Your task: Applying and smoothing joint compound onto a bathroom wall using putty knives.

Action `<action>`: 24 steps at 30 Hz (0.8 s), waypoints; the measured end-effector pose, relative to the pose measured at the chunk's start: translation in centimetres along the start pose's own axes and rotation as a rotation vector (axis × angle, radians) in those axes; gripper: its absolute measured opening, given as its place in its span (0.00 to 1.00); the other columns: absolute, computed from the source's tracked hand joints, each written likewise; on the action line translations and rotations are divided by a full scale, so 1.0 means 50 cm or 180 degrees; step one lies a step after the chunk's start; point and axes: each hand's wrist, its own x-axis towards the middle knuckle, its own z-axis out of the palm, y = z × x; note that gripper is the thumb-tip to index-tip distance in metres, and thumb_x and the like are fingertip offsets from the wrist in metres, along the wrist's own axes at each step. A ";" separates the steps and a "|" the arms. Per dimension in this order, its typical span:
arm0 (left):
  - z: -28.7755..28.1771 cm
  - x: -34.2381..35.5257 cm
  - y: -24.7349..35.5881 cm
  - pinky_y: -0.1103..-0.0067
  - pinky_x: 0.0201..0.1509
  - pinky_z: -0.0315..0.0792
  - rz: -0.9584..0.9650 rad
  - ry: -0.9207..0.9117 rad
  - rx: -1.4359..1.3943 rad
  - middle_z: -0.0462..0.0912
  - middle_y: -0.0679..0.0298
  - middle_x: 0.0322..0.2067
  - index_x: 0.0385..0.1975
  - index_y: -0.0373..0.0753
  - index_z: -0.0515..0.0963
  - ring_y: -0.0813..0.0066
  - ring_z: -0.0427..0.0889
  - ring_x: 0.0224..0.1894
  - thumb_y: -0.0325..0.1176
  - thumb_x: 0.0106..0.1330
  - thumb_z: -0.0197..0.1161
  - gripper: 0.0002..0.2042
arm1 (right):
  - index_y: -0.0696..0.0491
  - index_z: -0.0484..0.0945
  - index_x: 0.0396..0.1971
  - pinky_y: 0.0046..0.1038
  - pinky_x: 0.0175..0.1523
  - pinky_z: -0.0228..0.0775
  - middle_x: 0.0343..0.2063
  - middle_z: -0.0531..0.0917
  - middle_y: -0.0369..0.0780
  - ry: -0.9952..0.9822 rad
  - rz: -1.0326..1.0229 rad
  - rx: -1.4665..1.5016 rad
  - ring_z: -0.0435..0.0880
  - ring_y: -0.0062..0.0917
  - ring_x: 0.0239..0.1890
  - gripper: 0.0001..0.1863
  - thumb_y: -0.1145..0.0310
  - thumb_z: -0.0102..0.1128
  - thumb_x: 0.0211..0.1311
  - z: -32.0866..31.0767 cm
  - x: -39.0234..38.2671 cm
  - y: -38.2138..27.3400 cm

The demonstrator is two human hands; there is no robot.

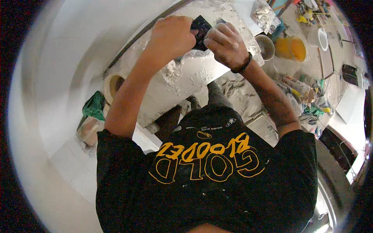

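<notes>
A dark, glossy flat piece spans the gap between my two hands, over the far part of a white-dusted work surface. My left hand is closed at its left edge, with the fingertips hidden. My right hand, whitened with powder and with a dark band at the wrist, has its fingers curled in at the piece's right side. A small dark corner shows above the right fingers. Below the hands lie a white crumbly lump and a pale, wet-looking patch on the surface.
A grey bucket, an orange-yellow bucket and a white bucket stand at right. Several bags and wrappers lie below them. At left are a pale round container and a green plastic bag, beside a white wall.
</notes>
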 end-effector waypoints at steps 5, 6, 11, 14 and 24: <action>0.086 -0.028 -0.113 0.64 0.42 0.72 -0.0121 -0.0569 -0.0106 0.79 0.50 0.28 0.29 0.37 0.77 0.52 0.79 0.35 0.41 0.52 0.56 0.13 | 0.48 0.73 0.31 0.34 0.35 0.67 0.34 0.74 0.36 -0.0223 0.0050 0.0066 0.73 0.31 0.37 0.15 0.70 0.57 0.36 -0.005 0.034 -0.016; 0.083 -0.037 -0.131 0.64 0.41 0.72 -0.0276 -0.0202 -0.0311 0.79 0.49 0.29 0.30 0.38 0.77 0.52 0.78 0.35 0.42 0.53 0.57 0.13 | 0.49 0.73 0.32 0.35 0.37 0.67 0.35 0.74 0.37 -0.0451 0.0136 0.0022 0.73 0.32 0.38 0.15 0.71 0.56 0.36 -0.020 0.021 -0.003; 0.034 -0.076 -0.176 0.73 0.36 0.71 -0.1308 -0.0443 -0.2073 0.79 0.59 0.24 0.30 0.35 0.76 0.69 0.77 0.28 0.37 0.56 0.59 0.11 | 0.54 0.71 0.29 0.36 0.34 0.68 0.25 0.71 0.41 -0.0706 0.1264 0.0262 0.74 0.37 0.32 0.07 0.72 0.55 0.48 -0.078 -0.029 0.001; 0.076 -0.118 -0.132 0.79 0.32 0.69 -0.1252 0.0099 -0.3188 0.77 0.64 0.24 0.30 0.31 0.75 0.78 0.73 0.24 0.35 0.56 0.60 0.12 | 0.55 0.76 0.29 0.31 0.29 0.67 0.25 0.74 0.42 -0.0316 0.1719 0.0460 0.76 0.36 0.27 0.10 0.77 0.62 0.43 -0.089 -0.056 -0.061; 0.103 -0.147 -0.062 0.82 0.31 0.69 -0.1708 -0.0037 -0.4943 0.77 0.66 0.26 0.30 0.31 0.75 0.79 0.75 0.25 0.29 0.56 0.58 0.07 | 0.51 0.71 0.46 0.34 0.42 0.70 0.36 0.73 0.44 -0.0754 0.1411 0.0601 0.73 0.37 0.38 0.23 0.79 0.51 0.46 -0.033 -0.086 -0.184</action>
